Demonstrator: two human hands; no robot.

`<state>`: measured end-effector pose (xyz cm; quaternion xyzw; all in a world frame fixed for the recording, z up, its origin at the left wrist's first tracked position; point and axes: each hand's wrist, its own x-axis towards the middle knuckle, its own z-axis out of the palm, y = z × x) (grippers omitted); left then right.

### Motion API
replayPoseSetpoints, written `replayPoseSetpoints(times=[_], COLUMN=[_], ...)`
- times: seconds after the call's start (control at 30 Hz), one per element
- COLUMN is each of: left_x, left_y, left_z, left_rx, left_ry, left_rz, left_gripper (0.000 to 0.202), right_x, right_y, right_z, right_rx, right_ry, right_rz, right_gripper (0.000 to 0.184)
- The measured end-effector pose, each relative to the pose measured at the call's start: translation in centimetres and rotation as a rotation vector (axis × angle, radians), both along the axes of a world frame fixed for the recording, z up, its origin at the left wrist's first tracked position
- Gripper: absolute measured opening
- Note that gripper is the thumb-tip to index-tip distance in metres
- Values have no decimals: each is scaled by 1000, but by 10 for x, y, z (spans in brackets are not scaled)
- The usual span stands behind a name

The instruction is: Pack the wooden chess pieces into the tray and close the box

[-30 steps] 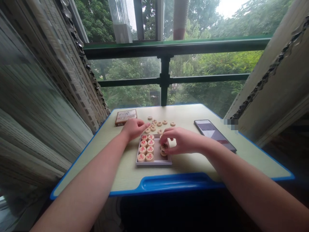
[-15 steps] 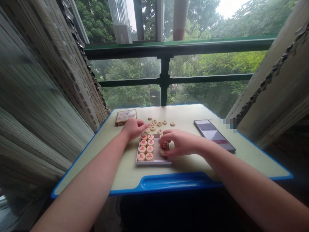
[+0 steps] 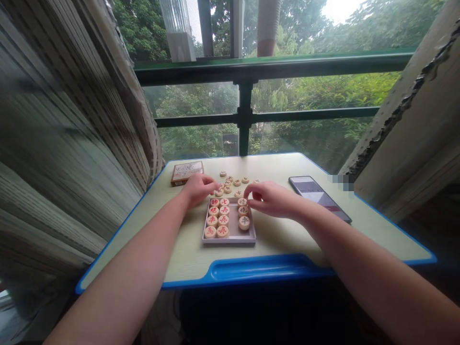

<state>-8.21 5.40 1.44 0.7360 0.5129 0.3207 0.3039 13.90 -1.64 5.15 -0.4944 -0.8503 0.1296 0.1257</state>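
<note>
A shallow white box tray (image 3: 229,241) holds Chinese chess pieces. Two columns of red-marked pieces (image 3: 223,221) fill its left side. Down the right side stand three dark-marked pieces, the lowest a chariot piece (image 3: 244,222) a little apart from the cannon piece (image 3: 243,211). My right hand (image 3: 269,199) hovers at the tray's upper right corner, thumb and forefinger apart with nothing between them. Beyond the tray's upper left corner, my left hand (image 3: 197,189) rests with its fingers apart at the edge of several loose pieces (image 3: 227,183), partly covering some.
A box lid (image 3: 187,172) with a printed picture lies at the back left. On the right is a phone (image 3: 319,199). The blue-edged table (image 3: 294,239) has a blue groove (image 3: 258,269) at its front. Curtains (image 3: 140,110) hang on both sides, with a window behind.
My right hand has let go of the chariot piece in the tray's right column and moved up and away. The left hand stays nearly in place by the loose pieces.
</note>
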Motion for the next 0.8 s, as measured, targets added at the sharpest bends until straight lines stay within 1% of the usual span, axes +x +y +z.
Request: replayPoseSetpoints(times=[0.03,0.1,0.2,0.27,0.33,0.37,0.43,0.47,0.5,0.57,0.67,0.8], left_x=[1,1,1,0,-1,-2,-2,-2,-2,-2,-1,0], left_y=[0,0,1,3,5,5,6,6,5,4,3,3], left_z=[0,0,-1,-3,-5,-6,-7,-7,-7,-6,-4,-3], left_rx=[-50,-103,-86,-89,-109,-120,-137,-144,-149,-161,-191,-238], left_ry=[-21,-52,-62,-43,-10,10,47,58,62,46,-21,-111], left_rz=[-24,-59,-53,-61,-94,-113,-145,-152,-152,-143,-141,-151], left_gripper=[26,24,24,25,27,28,28,28,27,23,18,19], right_x=[1,3,5,6,5,5,4,4,4,6,10,15], right_y=[3,9,19,27,33,35,38,38,39,39,39,38], right_z=[-2,-7,-17,-25,-31,-34,-37,-38,-37,-36,-31,-26], right_rx=[6,14,82,165,249,267,256,236,217,190,150,71], right_ry=[-11,-18,37,101,128,121,73,41,9,-41,-87,-123], right_rz=[-64,-143,-179,-116,-6,41,96,98,82,7,-99,-149], right_gripper=[21,23,27,30,35,38,38,36,32,26,21,18])
